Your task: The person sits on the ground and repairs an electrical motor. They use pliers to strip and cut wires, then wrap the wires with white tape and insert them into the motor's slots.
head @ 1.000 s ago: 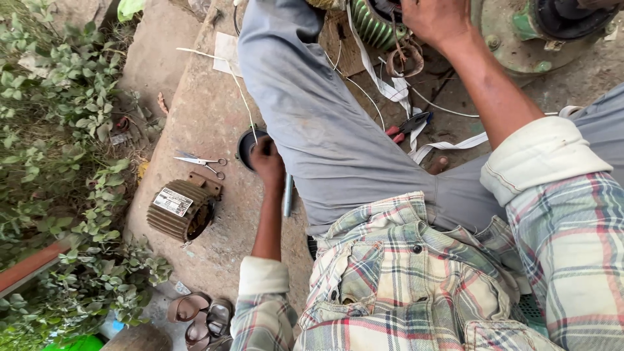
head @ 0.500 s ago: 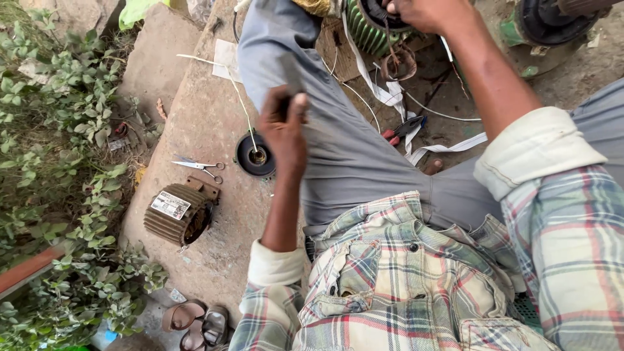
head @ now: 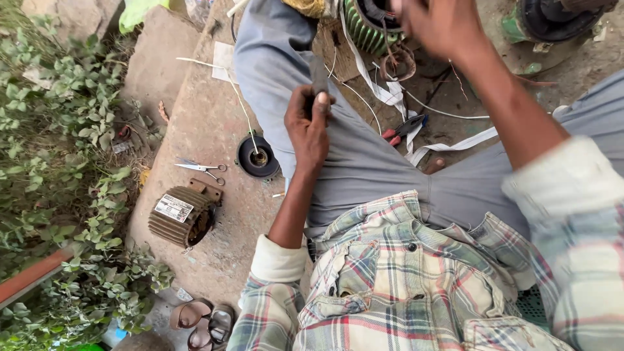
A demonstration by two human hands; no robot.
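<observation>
My left hand (head: 309,130) is raised over my left thigh, shut on a dark flat tool (head: 318,78) that points away from me. My right hand (head: 442,26) is blurred at the top, reaching to a green ribbed motor stator (head: 361,29) with a coil of wire (head: 398,62) beside it. Whether the right hand grips anything is unclear. A black round cap (head: 258,157) lies on the concrete slab (head: 214,110), just left of my left hand.
Small scissors (head: 198,168) and a ribbed brown motor housing (head: 182,214) lie on the slab. Red-handled pliers (head: 403,129) and white tape strips (head: 448,146) lie between my legs. Plants (head: 58,130) border the left, and sandals (head: 205,318) sit below.
My left hand has risen from the black round cap on the slab to above my thigh, with the dark tool in it. My right hand stays at the stator.
</observation>
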